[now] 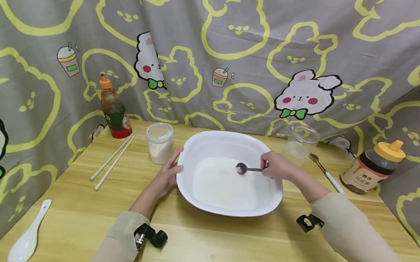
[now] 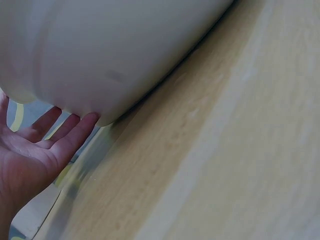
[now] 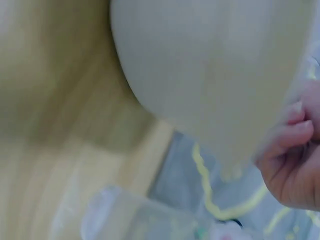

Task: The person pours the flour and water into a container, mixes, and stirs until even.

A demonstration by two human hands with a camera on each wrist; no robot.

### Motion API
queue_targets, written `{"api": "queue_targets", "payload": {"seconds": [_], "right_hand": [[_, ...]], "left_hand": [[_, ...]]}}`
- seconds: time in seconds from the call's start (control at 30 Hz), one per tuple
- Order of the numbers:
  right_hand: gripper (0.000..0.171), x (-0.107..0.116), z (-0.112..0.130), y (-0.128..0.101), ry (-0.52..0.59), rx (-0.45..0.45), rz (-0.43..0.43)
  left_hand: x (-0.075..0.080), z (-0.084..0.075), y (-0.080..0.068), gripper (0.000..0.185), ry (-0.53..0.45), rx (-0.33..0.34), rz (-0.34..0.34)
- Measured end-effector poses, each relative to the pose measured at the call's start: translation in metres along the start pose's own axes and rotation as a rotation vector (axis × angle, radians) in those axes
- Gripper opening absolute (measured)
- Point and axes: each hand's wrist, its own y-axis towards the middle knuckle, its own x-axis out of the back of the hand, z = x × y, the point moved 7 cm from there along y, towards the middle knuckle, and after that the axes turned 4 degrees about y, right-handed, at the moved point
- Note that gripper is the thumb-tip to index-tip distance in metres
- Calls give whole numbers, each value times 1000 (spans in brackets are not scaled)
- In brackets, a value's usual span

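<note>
L hand [image 1: 168, 175]: fingers straight, spread a bit, pressed flat vs. left outer wall of large white oval ceramic dish [image 1: 195, 146]; wrist view shows fingertips [image 2: 75, 127] touching dish underside, palm open, holds nothing.
R hand [image 1: 278, 166]: fingers curled, pinching handle end of small grey metal spoon [image 1: 245, 169] at dish's right rim.
Spoon: bowl end inside dish, over white contents, right of centre; handle runs right to R hand.
Dish: 1, mid light-wood desk [image 1: 226, 245], between both hands; white layer on its floor.
Jars: 2 — clear jar w/ white powder [image 1: 160, 142] just left-far of dish, near L hand; clear plastic jar, near empty [image 1: 301, 144], far-right of dish, behind R hand.
Bottles: 2 — red sauce bottle, orange cap [image 1: 114, 108], far left; brown honey bottle, yellow cap [image 1: 374, 167], far right.
Chopsticks: 1 pair, pale [image 1: 113, 160], left of powder jar.
Other spoons: white ceramic soup spoon [image 1: 27, 238] near-left corner; metal utensil w/ white handle [image 1: 326, 173] right of empty jar.
</note>
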Motion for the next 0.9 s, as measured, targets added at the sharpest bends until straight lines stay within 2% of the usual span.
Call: {"api": "queue_targets", "payload": {"seconds": [0.23, 0.33, 0.43, 0.57, 0.67, 0.77, 0.9], "right_hand": [[11, 4, 3, -28, 146, 17, 337], [10, -3, 6, -32, 208, 42, 423], [10, -18, 11, -27, 293, 80, 458], [7, -45, 21, -10, 390, 140, 432], [5, -60, 29, 4, 411, 152, 368], [5, -65, 31, 18, 390, 127, 262], [5, -60, 28, 32, 308, 62, 88]], "left_hand": [[0, -1, -1, 68, -3, -10, 0], [-1, -1, -2, 68, -2, -9, 3], [-1, -1, -2, 68, 1, -8, 0], [-1, 0, -2, 68, -1, -5, -3], [-1, 0, -2, 68, -3, -6, 3], [-2, 0, -2, 69, -3, -10, 6], [-1, -1, -2, 69, 0, -10, 1]]}}
